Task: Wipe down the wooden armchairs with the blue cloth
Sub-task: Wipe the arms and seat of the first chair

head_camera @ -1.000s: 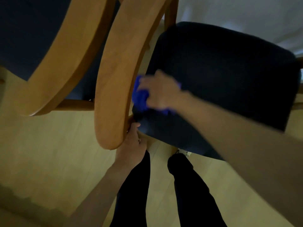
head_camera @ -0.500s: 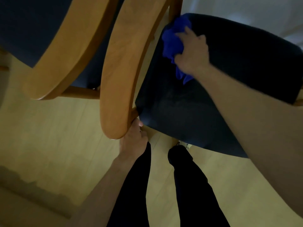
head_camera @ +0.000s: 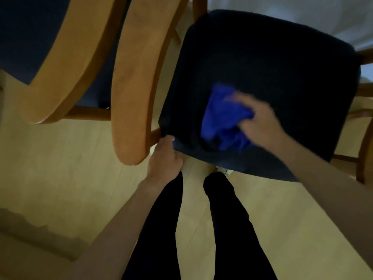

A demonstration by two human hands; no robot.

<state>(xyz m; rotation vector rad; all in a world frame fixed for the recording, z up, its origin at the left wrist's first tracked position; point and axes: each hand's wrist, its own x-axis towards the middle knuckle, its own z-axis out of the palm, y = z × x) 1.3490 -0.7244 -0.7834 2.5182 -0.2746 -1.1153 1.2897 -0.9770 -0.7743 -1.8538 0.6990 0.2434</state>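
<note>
A wooden armchair with a dark navy seat cushion (head_camera: 272, 63) stands in front of me, its curved wooden armrest (head_camera: 135, 81) on the left. The crumpled blue cloth (head_camera: 222, 120) lies on the front part of the cushion. My right hand (head_camera: 260, 122), blurred by motion, holds the cloth against the seat. My left hand (head_camera: 163, 156) grips the front left corner of the seat frame, just below the armrest's tip.
A second armchair with its own wooden armrest (head_camera: 58, 63) and dark seat stands close on the left. My legs in black trousers (head_camera: 232, 229) stand on the pale wooden floor (head_camera: 60, 178). Another wooden chair part (head_camera: 363, 158) shows at the right edge.
My right hand has swept the blue cloth from the back left corner of the cushion down to its front middle. My left hand has kept its hold on the frame.
</note>
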